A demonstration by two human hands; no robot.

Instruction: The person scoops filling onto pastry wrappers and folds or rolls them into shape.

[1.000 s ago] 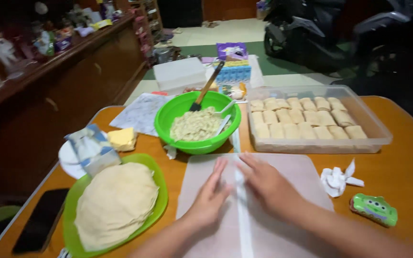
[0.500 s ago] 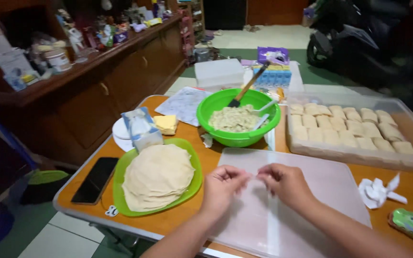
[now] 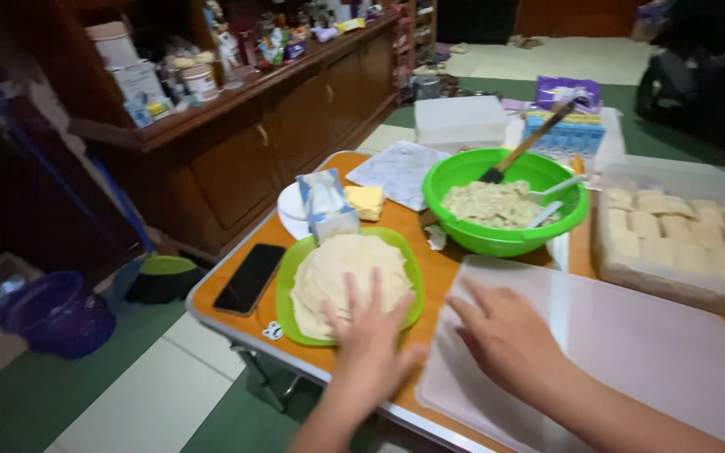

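My left hand (image 3: pixel 372 334) lies flat with fingers spread on the near edge of a stack of round pale wrappers (image 3: pixel 347 268) that rests on a green plate (image 3: pixel 285 285). My right hand (image 3: pixel 503 335) hovers over the left part of a white translucent cutting board (image 3: pixel 631 344), fingers apart, holding nothing. Behind the board stands a green bowl (image 3: pixel 505 239) of pale filling with a dark spatula and white spoons in it. A clear tray (image 3: pixel 690 243) of folded pale pieces sits at the right.
A black phone (image 3: pixel 250 277) lies at the table's left edge. A white dish with a small carton (image 3: pixel 325 205) and a yellow block stands behind the plate. A wooden cabinet (image 3: pixel 262 143) runs along the left; a purple bucket (image 3: pixel 56 315) is on the floor.
My view has swung left. My left hand has left the cutting board and come down on the wrapper stack. My right hand stays over the board.
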